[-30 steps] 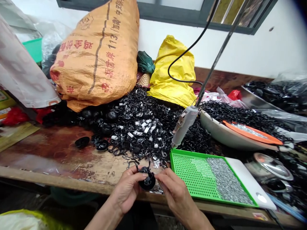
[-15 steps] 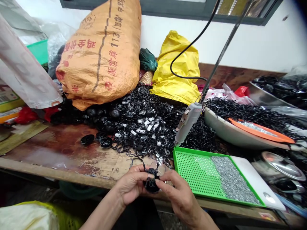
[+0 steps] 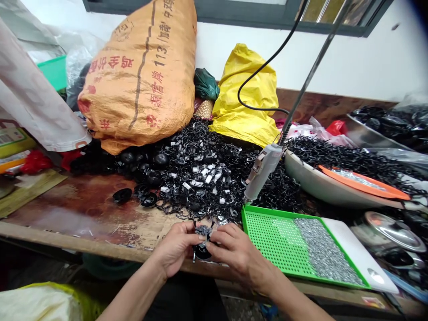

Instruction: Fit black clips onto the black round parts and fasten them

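Note:
Between both hands, just over the table's front edge, is a small black plastic assembly [image 3: 202,252] with a round cup-like base and thin prongs. My left hand [image 3: 177,249] pinches it from the left, thumb on top. My right hand [image 3: 232,252] has its thumb and fingertips closed on the assembly's right side; whether a smaller part sits between them is hidden. Behind the hands spreads a heap of small black plastic parts with white pieces [image 3: 203,178]. Two round black caps [image 3: 122,195] lie at the heap's left.
A hanging electric screwdriver [image 3: 262,171] points down by a green perforated tray [image 3: 274,249] of small metal screws [image 3: 329,249]. A wide bowl [image 3: 310,183] of black strips stands right, with an orange dish [image 3: 364,183]. Behind are an orange sack [image 3: 143,80] and a yellow bag [image 3: 247,98].
Both hands have shifted slightly left and up with the black assembly. It has turned between the fingers, and my right hand has closed in further over its right side.

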Tool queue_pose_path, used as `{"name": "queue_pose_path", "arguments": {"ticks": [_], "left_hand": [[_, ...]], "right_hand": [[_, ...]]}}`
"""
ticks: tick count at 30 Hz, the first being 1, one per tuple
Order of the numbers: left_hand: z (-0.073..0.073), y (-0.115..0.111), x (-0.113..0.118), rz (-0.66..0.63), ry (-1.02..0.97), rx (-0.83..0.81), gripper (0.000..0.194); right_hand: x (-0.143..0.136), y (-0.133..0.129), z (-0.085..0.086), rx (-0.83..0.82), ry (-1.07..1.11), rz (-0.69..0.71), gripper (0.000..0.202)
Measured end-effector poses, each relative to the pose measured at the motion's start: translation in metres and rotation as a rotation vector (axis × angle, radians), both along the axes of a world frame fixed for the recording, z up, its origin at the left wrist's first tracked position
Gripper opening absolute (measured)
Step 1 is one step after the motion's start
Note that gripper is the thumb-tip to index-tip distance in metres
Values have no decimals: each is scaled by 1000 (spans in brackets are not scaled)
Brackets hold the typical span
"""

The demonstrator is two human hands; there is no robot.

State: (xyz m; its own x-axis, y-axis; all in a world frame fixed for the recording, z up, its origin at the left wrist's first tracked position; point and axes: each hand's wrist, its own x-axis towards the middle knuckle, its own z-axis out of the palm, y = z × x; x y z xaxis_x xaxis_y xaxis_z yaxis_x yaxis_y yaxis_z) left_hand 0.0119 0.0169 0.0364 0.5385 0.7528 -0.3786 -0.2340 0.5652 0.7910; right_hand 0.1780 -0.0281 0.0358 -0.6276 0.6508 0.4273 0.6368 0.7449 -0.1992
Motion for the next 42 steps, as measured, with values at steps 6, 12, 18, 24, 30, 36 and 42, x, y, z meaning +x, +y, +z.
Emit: {"name": "queue_pose_path", "arguments": {"ticks": [6,12,18,24,30,36,42], "left_hand": [[-34,1,-8,412,120,248,28],[-58,3,-9,458,233,404,28],[-56,2,-9,452,232,415,29],[-48,5,-6,616,55,253,23],[-43,5,-6,604,18,230,20],[-42,4,-6,527,-8,225,22],[-38,-1,-9,448,-8,224,23]], "right_hand": [[12,65,-10,-109,93,-500,34],[19,126,-19,-145,102,-728,21],[21,124,-11,-161,213,-763,23],[9,69,-6,-478,186,-420,13],[0,47,-18,-634,140,-263,14],[-9,28,-13,-475,49,-365,28],[-16,17,-23,-410,-102,-392,18]]}}
